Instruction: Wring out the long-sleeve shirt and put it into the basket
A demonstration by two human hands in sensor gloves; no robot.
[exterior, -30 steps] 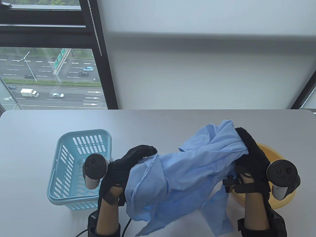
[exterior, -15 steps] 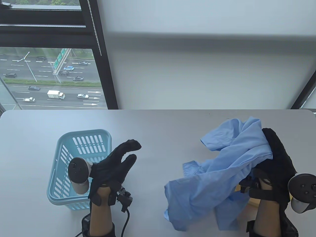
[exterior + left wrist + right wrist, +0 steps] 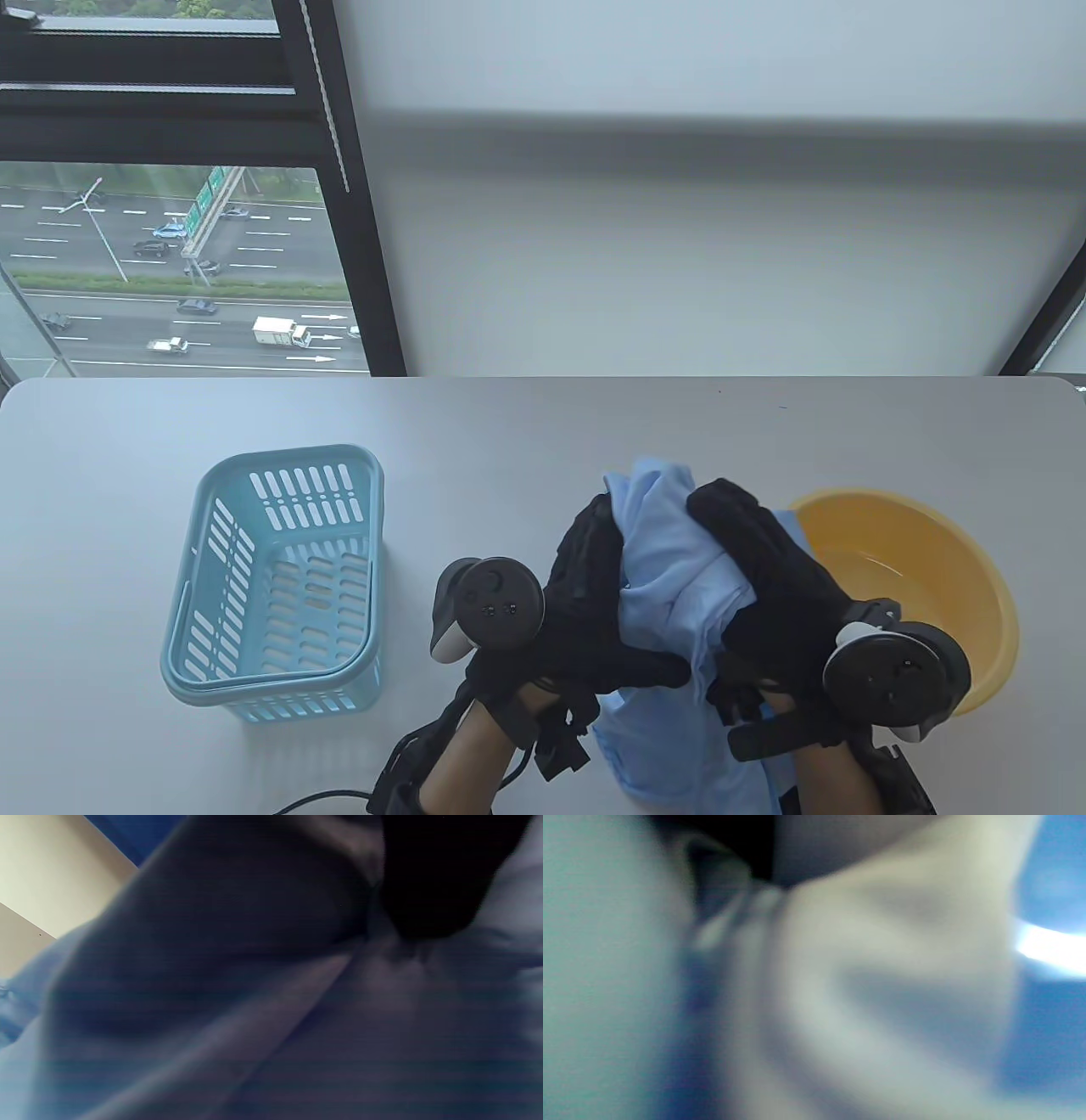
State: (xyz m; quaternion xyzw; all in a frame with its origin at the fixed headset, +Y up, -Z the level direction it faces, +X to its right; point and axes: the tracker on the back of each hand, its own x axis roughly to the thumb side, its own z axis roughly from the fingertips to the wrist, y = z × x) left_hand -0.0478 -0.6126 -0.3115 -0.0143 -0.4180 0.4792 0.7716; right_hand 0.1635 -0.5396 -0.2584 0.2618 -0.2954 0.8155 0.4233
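The light blue long-sleeve shirt (image 3: 666,586) is bunched into a compact wad above the table's front centre, with a tail hanging down towards the bottom edge. My left hand (image 3: 598,594) grips the wad from its left side, fingers curled round the cloth. My right hand (image 3: 755,564) grips it from the right and over the top. The light blue slotted basket (image 3: 276,581) stands on the table at the left, apart from both hands, with nothing in it. Both wrist views are filled with blurred shirt fabric (image 3: 271,1018) (image 3: 840,1005); a dark fingertip (image 3: 428,887) presses into the cloth.
A yellow basin (image 3: 912,586) sits at the right, just behind my right hand. The grey table (image 3: 526,441) runs back to a white wall. A window with a dark frame (image 3: 356,212) is at the back left. A black cable (image 3: 322,798) trails at the front edge.
My left hand let go of the shirt, swung out empty, then came back right to grip it. My right hand drew the shirt left off the basin and gathered it into a wad.
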